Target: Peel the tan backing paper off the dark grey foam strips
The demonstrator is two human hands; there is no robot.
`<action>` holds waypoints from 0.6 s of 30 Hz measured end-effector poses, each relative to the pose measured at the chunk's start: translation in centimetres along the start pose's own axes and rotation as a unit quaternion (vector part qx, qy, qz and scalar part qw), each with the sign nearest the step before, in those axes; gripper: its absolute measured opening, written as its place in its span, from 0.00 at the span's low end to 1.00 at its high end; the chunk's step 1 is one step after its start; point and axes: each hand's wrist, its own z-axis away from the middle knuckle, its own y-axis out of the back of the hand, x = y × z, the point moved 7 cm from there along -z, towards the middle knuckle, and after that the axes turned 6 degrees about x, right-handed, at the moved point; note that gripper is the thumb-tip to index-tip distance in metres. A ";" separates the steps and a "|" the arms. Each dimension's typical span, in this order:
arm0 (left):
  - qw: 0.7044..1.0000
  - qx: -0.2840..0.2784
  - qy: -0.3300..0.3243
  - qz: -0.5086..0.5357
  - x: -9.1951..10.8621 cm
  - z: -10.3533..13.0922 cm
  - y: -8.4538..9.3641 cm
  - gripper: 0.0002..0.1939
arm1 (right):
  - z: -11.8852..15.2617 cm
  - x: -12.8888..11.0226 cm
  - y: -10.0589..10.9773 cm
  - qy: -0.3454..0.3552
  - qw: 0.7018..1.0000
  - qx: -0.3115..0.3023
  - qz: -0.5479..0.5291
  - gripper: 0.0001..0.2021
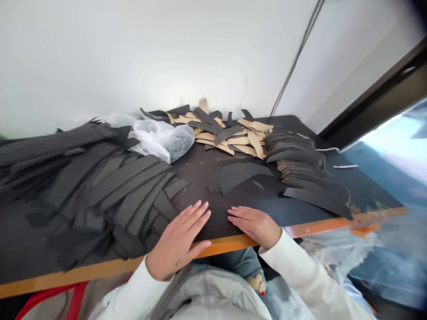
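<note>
My left hand [183, 235] lies at the table's front edge with its fingers stretched out and nothing in it. Close to its left is a big spread pile of flat black strips [133, 186]. My right hand [255, 223] rests on the dark tabletop near the same edge, fingers extended, holding nothing. Ahead of both hands lies a small fanned stack of curved black pieces [242, 175]. To the right of it, more curved black pieces [300, 155] stand in a dense overlapping row.
Behind, a loose heap of black and tan curved pieces [230, 133] lies by the wall. A crumpled translucent plastic bag [163, 138] sits beside it. The table has an orange front edge [100, 269]. Clear plastic [340, 249] hangs below on the right, and a red frame [76, 302] shows lower left.
</note>
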 end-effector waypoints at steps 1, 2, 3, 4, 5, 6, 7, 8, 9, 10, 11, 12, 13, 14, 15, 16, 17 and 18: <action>1.000 -0.020 -0.021 0.010 1.0 -0.1 -1.0 0.32 | 1.0 0.3 0.2 -0.021 1.000 0.001 0.004 0.11; 0.999 -0.035 -0.037 0.019 1.7 -0.2 -1.9 0.34 | 1.9 1.0 0.9 -0.049 0.999 0.007 0.019 0.11; 0.998 -0.047 -0.046 0.026 2.1 -0.3 -2.7 0.36 | 2.9 2.1 1.9 -0.086 0.995 0.020 0.047 0.10; 0.997 -0.054 -0.050 0.030 2.4 -0.3 -3.4 0.37 | 3.9 3.4 3.2 -0.133 0.986 0.036 0.088 0.10; 0.997 -0.058 -0.048 0.030 2.4 -0.4 -3.9 0.37 | 5.0 5.0 4.7 -0.188 0.971 0.053 0.140 0.10; 0.997 -0.059 -0.045 0.029 2.4 -0.4 -4.3 0.37 | 6.1 6.6 6.1 -0.244 0.947 0.062 0.198 0.12; 0.997 -0.059 -0.043 0.027 2.4 -0.5 -4.6 0.36 | 7.1 8.0 7.2 -0.295 0.919 0.060 0.255 0.15; 0.997 -0.058 -0.041 0.026 2.4 -0.6 -4.7 0.35 | 8.0 9.3 7.9 -0.340 0.889 0.049 0.304 0.20; 0.997 -0.056 -0.040 0.026 2.3 -0.8 -4.8 0.35 | 8.6 10.5 8.2 -0.375 0.861 0.033 0.342 0.24; 0.997 -0.056 -0.038 0.027 2.3 -0.9 -4.8 0.34 | 8.9 11.3 8.2 -0.402 0.839 0.016 0.367 0.27; 0.997 -0.055 -0.035 0.031 2.2 -1.0 -4.8 0.33 | 9.0 12.0 7.9 -0.422 0.822 0.001 0.382 0.28; 0.997 -0.054 -0.031 0.037 2.2 -1.1 -4.8 0.33 | 8.9 12.5 7.4 -0.435 0.812 -0.013 0.389 0.26; 0.997 -0.051 -0.026 0.045 2.2 -1.2 -4.7 0.32 | 8.7 12.8 7.0 -0.445 0.806 -0.025 0.389 0.24; 0.997 -0.044 -0.023 0.054 2.2 -1.2 -4.5 0.30 | 8.3 12.9 6.6 -0.451 0.804 -0.036 0.387 0.21; 0.997 -0.031 -0.021 0.067 2.3 -1.3 -4.1 0.28 | 7.9 12.8 6.3 -0.454 0.804 -0.043 0.382 0.18; 0.996 -0.012 -0.017 0.087 2.5 -1.4 -3.6 0.25 | 7.4 12.3 6.2 -0.452 0.808 -0.045 0.376 0.16; 0.993 0.019 -0.009 0.117 2.6 -1.5 -2.8 0.21 | 6.7 11.5 6.3 -0.445 0.814 -0.038 0.370 0.15; 0.986 0.058 0.008 0.158 2.7 -1.7 -1.9 0.17 | 5.9 10.4 6.6 -0.434 0.824 -0.022 0.364 0.14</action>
